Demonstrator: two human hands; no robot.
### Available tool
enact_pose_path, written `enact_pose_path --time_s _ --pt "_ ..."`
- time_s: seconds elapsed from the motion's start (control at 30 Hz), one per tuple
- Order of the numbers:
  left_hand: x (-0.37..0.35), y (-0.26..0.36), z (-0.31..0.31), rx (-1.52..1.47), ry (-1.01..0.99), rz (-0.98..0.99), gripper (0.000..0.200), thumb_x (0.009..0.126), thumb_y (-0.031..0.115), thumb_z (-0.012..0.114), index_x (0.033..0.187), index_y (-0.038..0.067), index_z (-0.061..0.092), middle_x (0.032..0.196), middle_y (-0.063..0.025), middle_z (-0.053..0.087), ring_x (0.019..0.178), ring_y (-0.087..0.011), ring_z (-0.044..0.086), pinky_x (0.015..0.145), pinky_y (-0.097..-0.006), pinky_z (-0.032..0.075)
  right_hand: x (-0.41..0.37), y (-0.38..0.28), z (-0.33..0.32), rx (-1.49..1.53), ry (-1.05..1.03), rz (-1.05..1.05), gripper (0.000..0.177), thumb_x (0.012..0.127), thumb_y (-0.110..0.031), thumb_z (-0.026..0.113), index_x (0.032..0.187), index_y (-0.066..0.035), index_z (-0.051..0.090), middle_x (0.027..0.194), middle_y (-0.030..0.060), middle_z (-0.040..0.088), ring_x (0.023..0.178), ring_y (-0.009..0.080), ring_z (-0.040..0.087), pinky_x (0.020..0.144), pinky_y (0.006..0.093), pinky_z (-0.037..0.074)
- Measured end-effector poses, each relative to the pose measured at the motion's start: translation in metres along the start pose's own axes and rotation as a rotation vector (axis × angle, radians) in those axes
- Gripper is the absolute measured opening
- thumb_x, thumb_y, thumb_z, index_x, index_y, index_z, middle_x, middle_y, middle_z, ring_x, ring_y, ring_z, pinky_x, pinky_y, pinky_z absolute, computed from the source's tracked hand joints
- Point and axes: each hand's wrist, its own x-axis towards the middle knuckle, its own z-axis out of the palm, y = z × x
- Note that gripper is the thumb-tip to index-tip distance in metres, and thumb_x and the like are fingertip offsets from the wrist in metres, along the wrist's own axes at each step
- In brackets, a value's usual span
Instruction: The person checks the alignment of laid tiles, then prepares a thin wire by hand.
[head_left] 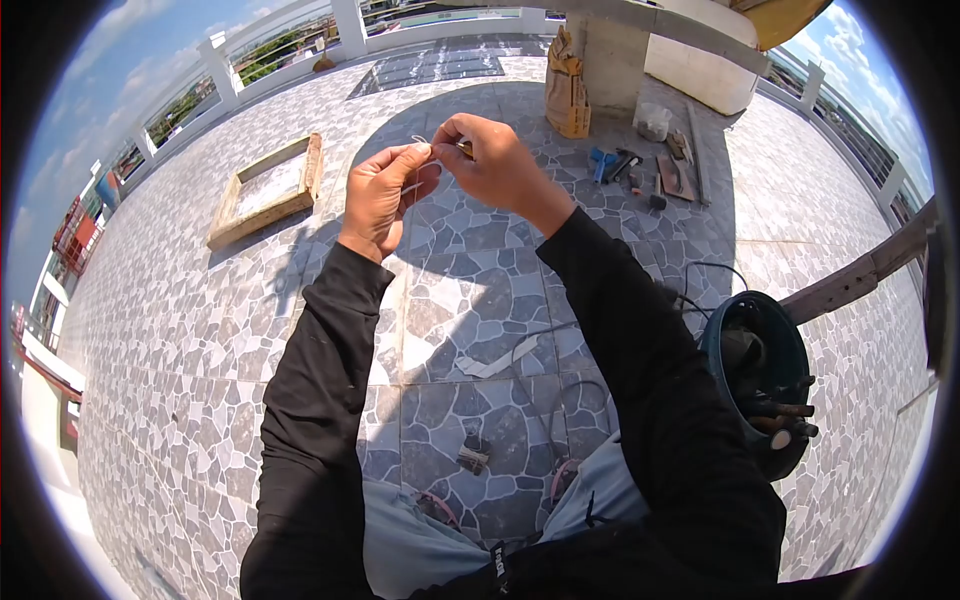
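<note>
String: the thin pale string [420, 139], perhaps wire, sits between the two hands' fingertips, a small loop standing up toward 12 o'clock
Long axis: curled, so no single line; a pale end seems to poke out beneath the left fingers, running 8 to 2 o'clock
Left hand [376, 198]: thumb and forefinger pinched together on the string, at its 7 o'clock
Right hand [497, 165]: fingertips pinched at the string from 3 o'clock, grip partly hidden
Nearer hand: neither, both meet at it
Floor: stone-patterned tiles [200, 330], well below the hands, part sun, part shadow
Rooftop: from the hands, wooden frame [314, 170] at 9 o'clock, paper bag [567, 95] at 2, tools [628, 165] at 3, bucket [716, 350] at 4
</note>
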Motion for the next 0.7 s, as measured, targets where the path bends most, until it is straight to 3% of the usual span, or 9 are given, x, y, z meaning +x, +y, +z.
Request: enact_pose_path --time_s 0.07,0.43,0.5,0.53,0.6,0.7 --pt "0.001 -0.001 0.0 -0.032 0.032 -0.008 0.013 0.088 0.013 0.068 0.099 0.006 0.067 0.087 -0.0026 0.069 0.081 -0.0132 0.068 0.076 -0.0284 0.055 -0.002 0.0 0.005 0.006 0.062 -0.019 0.009 0.08 -0.006 0.066 0.085 -0.002 0.06 0.077 0.0153 0.065 0.072 0.0324 0.066 0.062 0.0384 0.053" --pt "0.005 -0.006 -0.005 0.001 0.093 0.049 0.012 0.086 0.006 0.068 0.097 0.0 0.066 0.088 -0.008 0.07 0.077 -0.0164 0.07 0.071 -0.0272 0.058 -0.007 0.005 0.01 -0.19 0.1 -0.17 0.012 0.075 -0.002 0.064 0.085 -0.006 0.057 0.079 0.0099 0.063 0.071 0.0332 0.064 0.059 0.0396 0.052" --pt "0.005 -0.008 -0.004 0.395 0.061 0.307 0.009 0.088 0.006 0.065 0.093 0.0 0.069 0.085 -0.0089 0.071 0.074 -0.0159 0.069 0.068 -0.0253 0.056 -0.008 0.008 0.012 -0.205 0.125 -0.205 0.013 0.075 -0.001 0.063 0.085 -0.007 0.057 0.078 0.009 0.062 0.07 0.0326 0.063 0.058 0.0395 0.052" --pt "0.003 -0.006 0.0 0.395 0.06 0.307 0.009 0.088 0.006 0.065 0.093 0.0 0.069 0.085 -0.0089 0.071 0.074 -0.0159 0.069 0.068 -0.0253 0.056 -0.008 0.008 0.014 -0.223 0.138 -0.185 0.014 0.075 -0.001 0.063 0.085 -0.007 0.056 0.078 0.0086 0.061 0.069 0.032 0.063 0.058 0.0394 0.052" --pt "-0.001 -0.001 0.007 0.834 0.114 0.484 0.012 0.088 0.005 0.061 0.092 0.0 0.07 0.079 -0.0083 0.071 0.07 -0.0138 0.069 0.065 -0.0248 0.054 -0.008 0.007 0.015 -0.241 0.151 -0.166 0.015 0.074 0.0 0.063 0.086 -0.007 0.055 0.077 0.0082 0.06 0.069 0.0315 0.063 0.057 0.0393 0.051" --pt "0.004 -0.005 0.001 0.881 0.081 0.399 0.012 0.087 0.004 0.06 0.092 0.0 0.07 0.074 -0.0072 0.07 0.067 -0.0114 0.067 0.063 -0.0262 0.053 -0.011 0.008 0.018 -0.278 0.16 -0.154 0.017 0.074 0.001 0.063 0.086 -0.008 0.055 0.075 0.0076 0.059 0.068 0.0309 0.062 0.055 0.0397 0.05"
